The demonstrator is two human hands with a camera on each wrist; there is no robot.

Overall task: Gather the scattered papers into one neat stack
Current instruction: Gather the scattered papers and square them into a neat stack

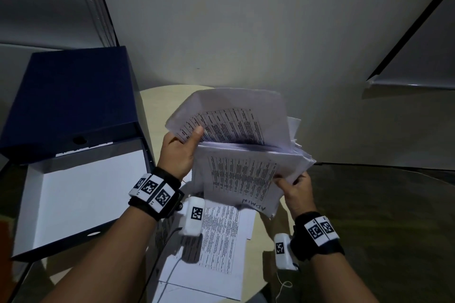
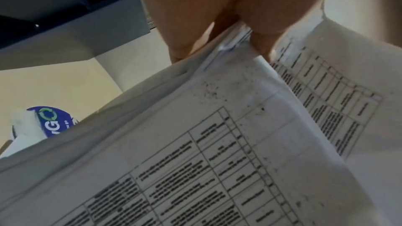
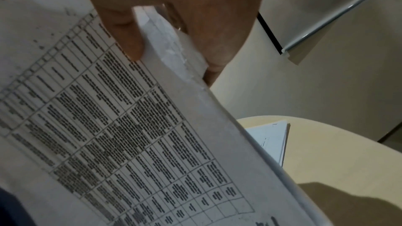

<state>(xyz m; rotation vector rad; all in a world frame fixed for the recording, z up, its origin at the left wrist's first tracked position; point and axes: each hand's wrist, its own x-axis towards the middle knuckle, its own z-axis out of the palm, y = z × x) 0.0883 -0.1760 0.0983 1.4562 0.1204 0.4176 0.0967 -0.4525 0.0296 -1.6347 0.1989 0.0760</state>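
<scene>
Loose sheets [image 1: 216, 241] lie on the table [image 1: 157, 110] beneath a limp bundle [image 1: 241, 174], left hand [image 1: 178, 152] and right hand [image 1: 296, 190] pinching its opposite edges; best supported underneath.

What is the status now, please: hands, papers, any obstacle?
Left hand and right hand both grip the paper bundle, lifted above the table. Loose sheets still lie below. Nothing blocks.

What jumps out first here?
A thick bundle of printed papers held up above the round table, left hand gripping one side, right hand the other. More sheets lie below them; an open blue box file sits left.
</scene>
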